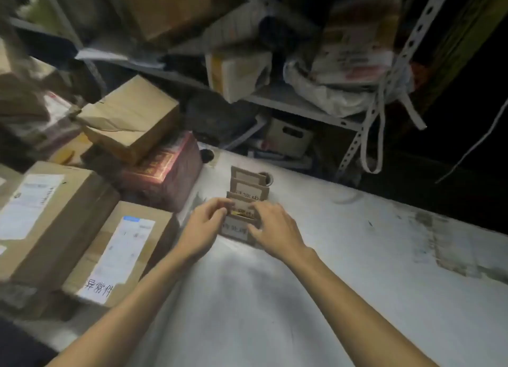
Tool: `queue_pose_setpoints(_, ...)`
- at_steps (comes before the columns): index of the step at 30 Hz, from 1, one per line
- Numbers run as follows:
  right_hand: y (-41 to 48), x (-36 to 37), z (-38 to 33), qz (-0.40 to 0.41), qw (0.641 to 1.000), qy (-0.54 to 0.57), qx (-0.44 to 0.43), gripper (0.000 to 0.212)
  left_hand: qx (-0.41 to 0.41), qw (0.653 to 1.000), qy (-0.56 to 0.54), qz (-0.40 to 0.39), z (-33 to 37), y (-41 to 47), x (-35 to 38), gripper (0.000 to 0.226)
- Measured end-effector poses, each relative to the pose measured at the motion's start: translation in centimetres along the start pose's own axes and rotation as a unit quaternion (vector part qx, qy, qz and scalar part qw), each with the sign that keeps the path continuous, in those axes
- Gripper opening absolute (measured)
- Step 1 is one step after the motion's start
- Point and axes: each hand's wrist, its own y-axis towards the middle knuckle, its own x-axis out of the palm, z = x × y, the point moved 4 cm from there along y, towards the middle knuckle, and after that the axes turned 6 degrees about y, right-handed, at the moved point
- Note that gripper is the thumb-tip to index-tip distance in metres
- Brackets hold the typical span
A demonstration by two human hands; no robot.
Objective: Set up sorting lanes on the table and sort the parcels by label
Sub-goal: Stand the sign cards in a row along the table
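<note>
Fingers (220, 204) of left hand (204, 223) and right hand (275, 229) pinch cardboard lane cards (248, 186) by their side edges; probably light, stiff.

Parcels (82, 229) lie left of cardboard signs (248, 190).

Stained white table (357, 245), dim light.
Overlapping cardboard label cards (250, 186) mid-table; brown parcels (121, 256) and red box (165, 171) at left.
</note>
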Motion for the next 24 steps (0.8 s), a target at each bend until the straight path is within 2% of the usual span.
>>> queue_pose_setpoints(6,2.6,3.8,-0.3,-0.048,0.993,-0.11,-0.015,0.036,-0.003,1.0,-0.009,-0.004,-2.2,3.4,0.4,0.028)
queue_pose_setpoints(10,3.0,4.3,0.1,0.004,0.996,-0.089,-0.019,0.026,0.005,1.0,-0.017,-0.022,-1.8,4.2,1.2,0.028)
queue_pose_setpoints(14,1.8,2.5,-0.4,-0.04,0.997,-0.051,-0.038,0.03,0.048,0.998,0.035,-0.011,0.0,4.2,1.5,0.026)
queue_pose_setpoints(17,-0.4,-1.2,0.9,-0.032,0.997,-0.053,-0.052,0.03,0.106,0.991,0.086,0.004,2.3,4.9,1.9,0.022)
queue_pose_setpoints(20,-1.1,-5.6,5.2,-0.021,0.998,-0.059,-0.008,0.026,0.082,0.995,0.065,0.004,3.1,6.6,2.9,0.027)
queue_pose_setpoints(24,1.9,-9.7,11.3,0.042,0.994,-0.067,0.081,0.023,0.03,0.999,0.014,-0.02,1.9,7.4,5.6,0.028)
